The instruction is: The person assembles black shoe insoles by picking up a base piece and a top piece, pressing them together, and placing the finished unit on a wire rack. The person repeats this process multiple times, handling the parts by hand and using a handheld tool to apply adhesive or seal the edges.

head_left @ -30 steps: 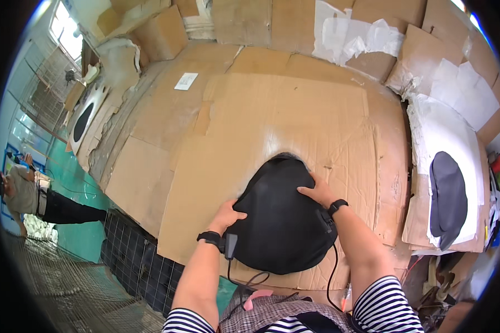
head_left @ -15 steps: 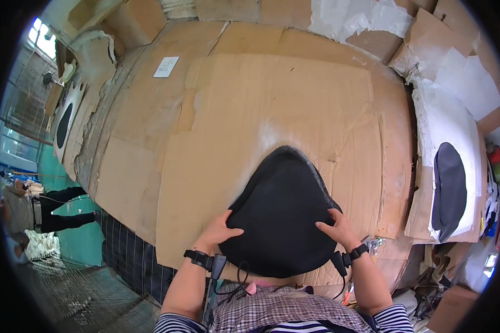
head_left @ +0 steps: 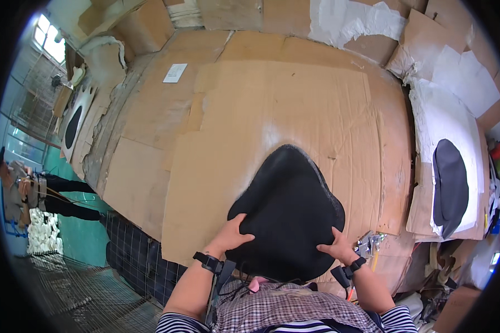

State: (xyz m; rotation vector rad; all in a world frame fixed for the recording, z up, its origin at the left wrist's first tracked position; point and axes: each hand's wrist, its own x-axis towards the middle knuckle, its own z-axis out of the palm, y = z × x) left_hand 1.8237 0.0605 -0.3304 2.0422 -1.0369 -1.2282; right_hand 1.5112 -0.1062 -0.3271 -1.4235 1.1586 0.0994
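Note:
A large black pad [head_left: 286,211], rounded and tapering to a blunt far end, lies on the cardboard-covered table just in front of me. A greyish, rough rim runs along its far right edge. My left hand [head_left: 232,236] holds the pad's near left edge, thumb and forefinger apart on top. At the near right edge, my right hand [head_left: 339,247] grips in the same way, its thumb pointing inward. The other fingers of both hands are mostly hidden at the edges. The pad's nearest edge reaches almost to my checked apron [head_left: 283,305].
Cardboard sheets [head_left: 294,94] cover the table. A second black pad [head_left: 450,186] lies on white paper at the right, near a metal tool [head_left: 366,244]. A white paper slip [head_left: 175,72] lies far left. Wire mesh racks [head_left: 89,294] and a person [head_left: 25,191] are at the left.
Both my hands have slid nearer to me along the pad's edges, the left one also inward. The pad has hardly moved. The person at the left has shifted posture.

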